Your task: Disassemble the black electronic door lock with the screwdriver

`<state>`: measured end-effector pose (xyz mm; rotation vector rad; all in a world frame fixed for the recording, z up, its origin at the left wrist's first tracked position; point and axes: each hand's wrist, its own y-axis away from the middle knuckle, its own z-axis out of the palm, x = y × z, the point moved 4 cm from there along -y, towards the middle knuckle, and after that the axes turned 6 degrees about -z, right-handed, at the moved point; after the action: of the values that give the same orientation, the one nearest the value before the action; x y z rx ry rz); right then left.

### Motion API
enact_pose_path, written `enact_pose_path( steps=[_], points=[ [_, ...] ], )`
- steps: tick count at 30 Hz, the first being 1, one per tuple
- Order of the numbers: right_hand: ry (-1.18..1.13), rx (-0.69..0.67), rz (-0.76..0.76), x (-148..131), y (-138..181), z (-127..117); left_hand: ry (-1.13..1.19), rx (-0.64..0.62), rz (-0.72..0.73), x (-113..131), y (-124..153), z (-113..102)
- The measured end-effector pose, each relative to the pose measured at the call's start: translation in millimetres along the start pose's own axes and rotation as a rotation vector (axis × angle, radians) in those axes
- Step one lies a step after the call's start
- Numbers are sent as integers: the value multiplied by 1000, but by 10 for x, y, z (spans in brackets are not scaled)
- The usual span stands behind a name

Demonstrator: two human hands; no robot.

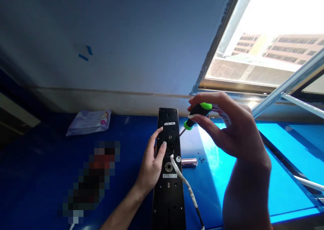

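A long black door-lock panel (169, 196) stands on the blue table with its back facing me, carrying a "CE 16" label and screw holes. My left hand (151, 166) grips its left side, thumb on the face and fingers by the edge. In my right hand (225, 125) is a green and black screwdriver (194, 115), held by its handle. Its shaft slants down to the panel's right edge; I cannot tell whether the tip sits in a screw. A white-wrapped cable (186, 182) runs from the panel's middle down to the right. A pinkish metallic handle (189, 162) sticks out at the right.
Several tiny dark screws (201, 160) lie right of the handle. On the blue table (126, 189) at left are a pale plastic packet (88, 122) and a blurred-out object (92, 176). A metal frame (291, 81) stands at right by the window (258, 54); a wall rises behind.
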<state>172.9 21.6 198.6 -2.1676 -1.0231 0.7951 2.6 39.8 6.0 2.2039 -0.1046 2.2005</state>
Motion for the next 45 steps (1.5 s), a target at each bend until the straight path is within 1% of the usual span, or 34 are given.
enact_pose_path(
  steps=[3,5,7,9,11,14,16,19,21,22,25,26,28,31,33,34,37,39,41,43,45],
  points=[
    [62,78,-54,42,-9,19,-3,4,11,-6,-1,-2],
    [62,100,-52,70,-2,30,0,5,6,-16,-3,-1],
    [-16,87,-12,106,16,38,3,1,-1,-23,-6,0],
    [-141,69,30,143,34,43,6,-1,-2,-24,-9,0],
    [-193,93,36,168,41,29,7,2,1,-20,-13,-1],
    [-105,142,-29,164,26,9,15,3,-1,-14,-15,0],
    [-101,129,-39,159,17,26,21,0,-6,-12,-12,5],
    [-257,81,49,183,29,70,25,7,-2,-9,-10,7],
    [-333,63,78,199,44,86,24,11,1,-13,-17,7],
    [-331,63,69,205,46,85,23,11,1,-17,-24,7],
    [-220,89,-5,213,33,72,31,10,3,-30,-50,8],
    [-188,100,-12,219,28,71,37,9,1,-34,-58,8],
    [-158,109,21,235,25,77,52,9,-8,-42,-72,9],
    [-256,58,119,258,50,108,61,17,-16,-47,-82,8],
    [-330,23,129,260,67,120,63,20,-10,-46,-82,9],
    [-323,23,119,262,69,117,65,20,-8,-46,-81,10],
    [-168,92,71,274,48,88,72,17,-4,-46,-75,11],
    [-110,122,73,284,32,88,72,13,-10,-48,-72,9],
    [-179,97,106,293,29,112,72,8,-18,-49,-70,7],
    [-328,47,134,296,41,146,76,5,-24,-51,-68,6],
    [-397,54,122,295,51,147,79,6,-23,-55,-67,4]
  ],
)
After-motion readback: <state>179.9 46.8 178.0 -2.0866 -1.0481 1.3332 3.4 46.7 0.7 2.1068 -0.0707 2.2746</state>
